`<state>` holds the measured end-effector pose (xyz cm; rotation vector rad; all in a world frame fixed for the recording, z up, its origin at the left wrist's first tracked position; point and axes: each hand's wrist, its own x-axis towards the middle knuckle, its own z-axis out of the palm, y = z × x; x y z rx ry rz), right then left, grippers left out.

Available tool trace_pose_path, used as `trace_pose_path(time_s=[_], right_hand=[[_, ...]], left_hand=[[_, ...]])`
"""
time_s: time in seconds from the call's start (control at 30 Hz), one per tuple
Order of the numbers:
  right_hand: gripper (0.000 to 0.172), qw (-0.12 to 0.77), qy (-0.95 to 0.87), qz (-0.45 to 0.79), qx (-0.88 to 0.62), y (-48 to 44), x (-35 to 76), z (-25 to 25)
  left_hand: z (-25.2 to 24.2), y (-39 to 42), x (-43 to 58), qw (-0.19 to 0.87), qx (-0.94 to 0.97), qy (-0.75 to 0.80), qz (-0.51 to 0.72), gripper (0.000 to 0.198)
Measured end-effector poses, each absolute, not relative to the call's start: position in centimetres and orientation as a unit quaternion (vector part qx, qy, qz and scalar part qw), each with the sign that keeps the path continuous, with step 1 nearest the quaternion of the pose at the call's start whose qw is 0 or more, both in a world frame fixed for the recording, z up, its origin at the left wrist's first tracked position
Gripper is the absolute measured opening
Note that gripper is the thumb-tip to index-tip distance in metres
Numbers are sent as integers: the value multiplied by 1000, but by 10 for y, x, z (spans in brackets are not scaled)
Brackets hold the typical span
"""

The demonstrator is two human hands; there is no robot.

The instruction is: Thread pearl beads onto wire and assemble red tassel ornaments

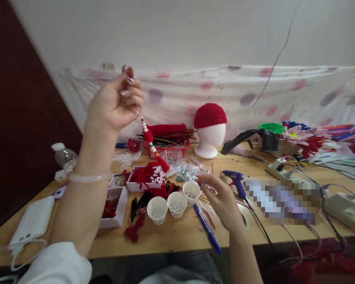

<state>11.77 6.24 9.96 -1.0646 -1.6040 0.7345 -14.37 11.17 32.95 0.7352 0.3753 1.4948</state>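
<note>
My left hand [121, 100] is raised above the table, its fingers closed in a pinch. From it hangs a beaded tassel [149, 136], a slanting string of white, red and a few green beads with a red tassel end. Lower down, my right hand [220, 199] is over the table with its fingers apart and slightly bent, and nothing shows in it. Its fingertips are beside the rightmost paper cup [191, 193], which holds small beads. Two more cups of pale beads, the middle cup [176, 205] and the left cup [157, 211], stand next to it.
A white box [130, 185] holds red pieces and pearl strands. Behind stand a red basket [165, 152] and a foam head [211, 136] wearing a red cap. At right are a blue glue gun [236, 181], power strips [292, 177] and cables. A blue pen [207, 228] lies in front.
</note>
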Motion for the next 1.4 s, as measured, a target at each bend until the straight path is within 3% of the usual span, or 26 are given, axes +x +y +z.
trace_pose_path(time_s=[0.17, 0.33, 0.5, 0.63, 0.77, 0.87, 0.97, 1.2, 1.4], right_hand=[[15, 404, -773, 204, -445, 51, 122, 91], [16, 387, -808, 143, -420, 37, 111, 82], [80, 267, -848, 122, -441, 32, 96, 69], [93, 212, -860, 86, -456, 38, 91, 58], [92, 177, -865, 79, -463, 49, 84, 50], [88, 172, -868, 71, -460, 57, 81, 50], [84, 182, -871, 75, -451, 60, 84, 59], [75, 274, -857, 88, -427, 50, 85, 107], [81, 229, -884, 176, -366, 51, 39, 101]], left_hand=[[305, 72, -169, 626, 308, 181, 693, 36], [251, 50, -185, 573, 265, 261, 731, 37], [217, 42, -194, 550, 244, 328, 728, 34], [194, 43, -190, 504, 302, 409, 698, 33], [138, 41, -181, 430, 387, 535, 616, 24], [94, 33, -176, 433, 439, 624, 480, 22], [67, 25, -173, 405, 454, 663, 436, 19], [50, 24, -168, 414, 476, 664, 400, 24], [48, 15, -166, 445, 469, 646, 405, 49]])
